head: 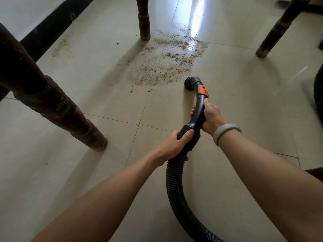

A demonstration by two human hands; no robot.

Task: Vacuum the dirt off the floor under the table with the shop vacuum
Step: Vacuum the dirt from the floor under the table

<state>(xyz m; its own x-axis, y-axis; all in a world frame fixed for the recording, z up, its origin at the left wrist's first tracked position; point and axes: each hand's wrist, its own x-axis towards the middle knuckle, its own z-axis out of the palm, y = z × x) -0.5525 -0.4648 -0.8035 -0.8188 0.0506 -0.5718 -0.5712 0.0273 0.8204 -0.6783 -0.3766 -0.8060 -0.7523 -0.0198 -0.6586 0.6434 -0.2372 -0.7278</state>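
Item: black curved plastic vacuum wand with orange latch [199, 105]; its round black nozzle [191, 82] sits low at the near right edge of the dirt, seemingly so that suction meets the nearest grains first.

Item: scattered patch of tan, grainy dirt [166, 62] on the pale glossy tiled floor [104, 105]; it lies between 3 dark turned wooden table legs, nearest the far one [143, 18], and appears largely uncollected; task judged to be at its start.

Item: black ribbed flexible hose [174, 182]; loops back from the wand's cuff toward the person and out of frame at the bottom, slack enough to allow reach.

Right hand [210, 117]: fingers wrapped firmly round the wand's upper bend just below the orange latch, probably steering; grey band [225, 131] on the wrist.

Left hand [174, 142]: clasps the thick cuff where wand joins hose, thumb over the top, likely bearing the weight.

Note: both hands grasping; neither free.
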